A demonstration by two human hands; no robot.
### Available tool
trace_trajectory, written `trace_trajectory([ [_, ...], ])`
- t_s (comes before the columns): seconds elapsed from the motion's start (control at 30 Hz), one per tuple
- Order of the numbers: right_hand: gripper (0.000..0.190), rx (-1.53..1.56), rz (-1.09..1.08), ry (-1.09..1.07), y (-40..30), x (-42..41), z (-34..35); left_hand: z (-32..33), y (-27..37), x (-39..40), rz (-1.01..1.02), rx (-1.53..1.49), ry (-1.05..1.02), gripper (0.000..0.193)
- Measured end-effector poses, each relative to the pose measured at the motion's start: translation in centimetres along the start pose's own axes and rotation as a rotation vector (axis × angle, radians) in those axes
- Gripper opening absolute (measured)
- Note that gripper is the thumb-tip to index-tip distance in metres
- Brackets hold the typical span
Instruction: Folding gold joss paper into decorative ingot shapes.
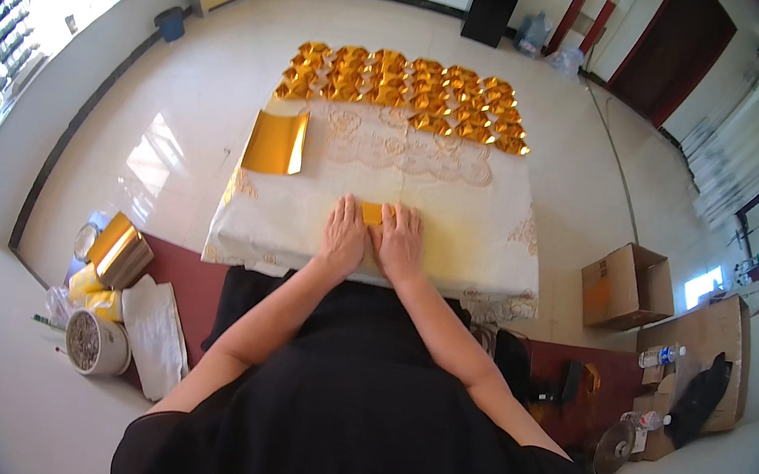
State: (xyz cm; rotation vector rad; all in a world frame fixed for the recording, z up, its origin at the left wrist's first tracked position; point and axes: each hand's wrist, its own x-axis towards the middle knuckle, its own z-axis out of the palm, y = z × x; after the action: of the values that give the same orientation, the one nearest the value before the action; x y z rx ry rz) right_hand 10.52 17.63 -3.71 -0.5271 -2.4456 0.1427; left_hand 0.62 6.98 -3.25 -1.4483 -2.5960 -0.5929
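Note:
A small folded piece of gold foil paper (372, 213) lies on the cloth-covered table (452, 240) near its front edge. My left hand (344, 236) rests palm down along the paper's left end, fingers pointing away from me. From the right, my right hand (399, 240) covers the other end, its fingertips over the gold. Both thumbs meet at the near side of the piece, and the hands hide part of it. To the left on the table is a curled stack of gold foil sheets (275, 142). Several folded gold foil shapes (386, 85) stand in rows at the far side.
On the left of the dark red bench (181, 275) are more gold sheets (121, 252), a white cloth (154, 329) and a filled pot (95, 342). An open cardboard box (627, 286) stands on the floor at right. Bottles (659, 356) and a round metal lid (614, 448) sit at lower right.

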Motion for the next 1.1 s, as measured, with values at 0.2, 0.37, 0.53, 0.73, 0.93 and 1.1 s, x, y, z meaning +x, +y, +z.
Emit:
trace_trajectory([
  [0.2, 0.059, -0.01, -0.042, -0.039, 0.5, -0.5, -0.9, 0.0, -1.3, -0.7, 0.101, 0.058, 0.066, 0.058],
  [0.37, 0.059, -0.019, -0.045, -0.073, 0.5, -0.5, -0.9, -1.7, -1.9, -1.3, 0.16, 0.033, 0.116, 0.051],
  [0.53, 0.057, -0.033, -0.049, -0.075, 0.3, -0.5, -0.9, -1.7, -2.3, -1.3, 0.136, 0.018, 0.077, 0.05],
  [0.73, 0.053, 0.021, -0.098, -0.084, 0.0, -0.9, -1.1, -1.9, -2.3, -1.8, 0.133, -0.007, 0.087, 0.043],
  [0.93, 0.048, 0.065, -0.122, -0.101, 0.1, -0.4, -1.0, -2.8, -2.1, -1.5, 0.16, -0.009, 0.094, 0.043],
  [1.1, 0.047, 0.097, -0.114, -0.081, -0.5, 0.1, -0.9, -3.3, -0.8, 0.0, 0.091, -0.023, 0.002, 0.047],
])
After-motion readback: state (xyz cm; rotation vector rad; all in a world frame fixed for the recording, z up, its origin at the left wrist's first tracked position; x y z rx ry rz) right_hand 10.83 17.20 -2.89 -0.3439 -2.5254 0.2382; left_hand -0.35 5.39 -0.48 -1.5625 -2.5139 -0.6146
